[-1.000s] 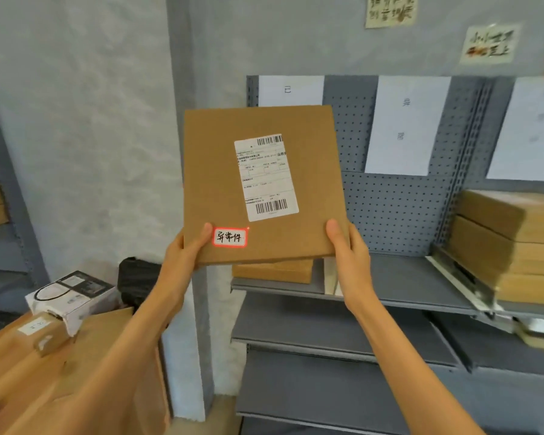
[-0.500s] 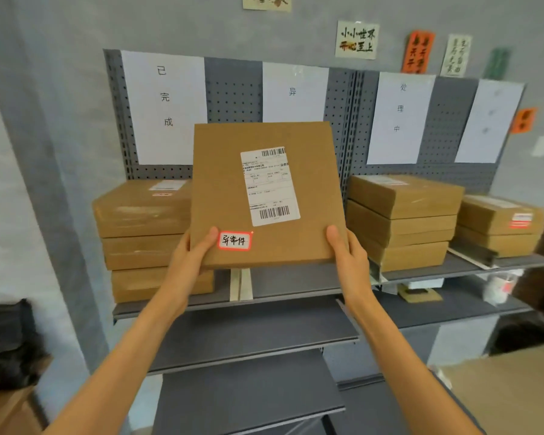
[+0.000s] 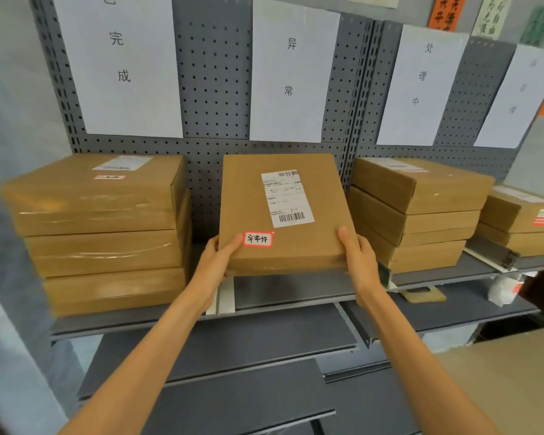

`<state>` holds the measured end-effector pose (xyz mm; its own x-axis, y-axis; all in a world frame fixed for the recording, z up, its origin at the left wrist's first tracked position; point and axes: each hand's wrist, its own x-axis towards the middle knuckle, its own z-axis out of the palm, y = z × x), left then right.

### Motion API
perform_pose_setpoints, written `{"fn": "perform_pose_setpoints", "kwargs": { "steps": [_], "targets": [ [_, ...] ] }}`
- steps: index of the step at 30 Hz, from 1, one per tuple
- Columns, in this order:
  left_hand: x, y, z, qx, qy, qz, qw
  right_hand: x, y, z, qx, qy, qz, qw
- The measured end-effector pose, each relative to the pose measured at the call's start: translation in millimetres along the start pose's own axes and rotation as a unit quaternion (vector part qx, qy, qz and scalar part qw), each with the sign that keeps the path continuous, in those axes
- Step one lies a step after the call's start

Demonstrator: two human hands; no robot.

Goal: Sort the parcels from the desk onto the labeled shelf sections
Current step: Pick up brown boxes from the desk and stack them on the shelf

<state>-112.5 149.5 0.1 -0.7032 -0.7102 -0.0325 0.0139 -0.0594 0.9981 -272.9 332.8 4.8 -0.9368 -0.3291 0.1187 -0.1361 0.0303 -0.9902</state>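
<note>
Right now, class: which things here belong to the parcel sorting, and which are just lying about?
Belong:
held parcel
left hand
right hand
异常 sign
stacked parcels
shelf

Lying about:
white crumpled object
orange wall notes

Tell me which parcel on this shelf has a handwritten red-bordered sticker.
The parcel held between the left hand and right hand, under the middle wall sign. Its sticker sits at the near left corner; the stacked parcels carry printed labels only.

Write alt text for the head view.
Both hands, left hand and right hand, hold a flat brown parcel over the bare shelf section under the 异常 sign, between two stacks of parcels.
</note>
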Motion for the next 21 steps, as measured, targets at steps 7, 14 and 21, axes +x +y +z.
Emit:
{"fn": "perform_pose_setpoints", "kwargs": {
  "steps": [7, 14, 21],
  "targets": [
    [29.1, -19.5, 18.9, 0.021, 0.0, -0.06, 0.998, 43.6, 22.7, 1.7, -0.066, -0.018, 0.067, 0.995],
    [59.6, -34.6, 35.7, 0.02, 0.066, -0.096, 0.993, 76.4, 46.4, 3.8, -0.066, -0.093, 0.104, 0.988],
    [81.3, -53.2, 45.1, 0.008, 0.146, -0.133, 0.98, 98.4, 74.2, 4.5, -0.084, -0.171, 0.135, 0.972]
  ]
}}
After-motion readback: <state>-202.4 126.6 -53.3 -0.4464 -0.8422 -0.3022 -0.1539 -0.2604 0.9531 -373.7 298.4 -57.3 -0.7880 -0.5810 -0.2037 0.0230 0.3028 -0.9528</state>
